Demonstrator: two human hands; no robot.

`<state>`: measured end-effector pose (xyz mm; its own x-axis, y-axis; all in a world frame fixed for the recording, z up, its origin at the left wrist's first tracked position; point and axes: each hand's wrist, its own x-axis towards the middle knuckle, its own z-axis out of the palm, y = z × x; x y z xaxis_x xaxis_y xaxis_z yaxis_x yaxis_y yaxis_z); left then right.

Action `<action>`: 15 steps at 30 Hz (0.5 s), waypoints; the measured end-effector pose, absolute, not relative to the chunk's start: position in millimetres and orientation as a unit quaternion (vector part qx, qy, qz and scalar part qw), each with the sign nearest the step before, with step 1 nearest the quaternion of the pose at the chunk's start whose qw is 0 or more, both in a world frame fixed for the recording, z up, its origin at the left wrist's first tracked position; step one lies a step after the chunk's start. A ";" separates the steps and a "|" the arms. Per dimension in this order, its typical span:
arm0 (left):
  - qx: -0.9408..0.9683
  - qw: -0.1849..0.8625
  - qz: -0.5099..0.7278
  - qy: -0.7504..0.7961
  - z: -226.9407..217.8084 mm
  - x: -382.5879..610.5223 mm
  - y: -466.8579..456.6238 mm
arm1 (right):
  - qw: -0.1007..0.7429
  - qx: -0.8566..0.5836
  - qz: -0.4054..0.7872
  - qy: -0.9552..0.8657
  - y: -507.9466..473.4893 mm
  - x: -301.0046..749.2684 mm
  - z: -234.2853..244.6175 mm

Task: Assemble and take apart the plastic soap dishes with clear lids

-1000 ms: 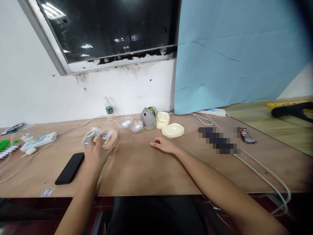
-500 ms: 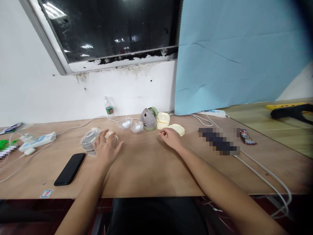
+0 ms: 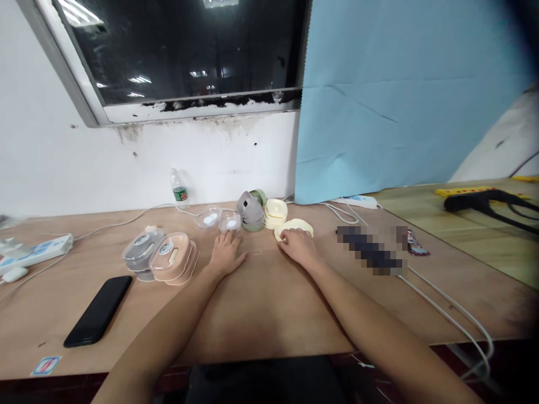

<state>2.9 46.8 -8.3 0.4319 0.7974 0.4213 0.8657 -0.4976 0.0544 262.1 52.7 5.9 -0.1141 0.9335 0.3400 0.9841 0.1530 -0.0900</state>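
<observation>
My left hand lies flat on the wooden table, fingers stretched toward two clear lids. It holds nothing. My right hand rests with fingers curled on the near edge of a stack of cream lids; whether it grips one is unclear. Left of my left hand sit a pink lidded box and a grey lidded box, leaning together. Behind the hands stand stacked grey and green bases and more cream pieces.
A black phone lies near the table's front left edge. A power strip with cables sits far left, a small bottle by the wall. White cables trail right. A blue cloth hangs behind.
My left hand let go of the pink and grey boxes and moved right toward the clear lids. My right hand advanced onto the cream lid stack. The view shifted slightly.
</observation>
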 end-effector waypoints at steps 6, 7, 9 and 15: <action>-0.881 0.007 -0.207 -0.425 -8.9 -7.5 37.9 | 0.168 -0.659 -0.064 -0.730 50.7 259.8 9.9; -0.888 -0.005 -0.209 -0.410 -9.4 -8.7 35.9 | 0.172 -0.659 -0.067 -0.730 49.7 259.2 10.8; -0.896 -0.023 -0.207 -0.393 -10.6 -10.1 34.0 | 0.180 -0.655 -0.078 -0.729 47.9 258.4 11.8; -0.895 -0.039 -0.209 -0.393 -11.9 -10.9 37.9 | 0.173 -0.649 -0.073 -0.737 47.6 260.5 9.4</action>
<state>-10.9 37.9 -11.9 0.6034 0.7197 0.3434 0.6874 -0.6877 0.2335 260.5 47.6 9.4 -0.0963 0.9319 0.3497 0.9822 0.1459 -0.1183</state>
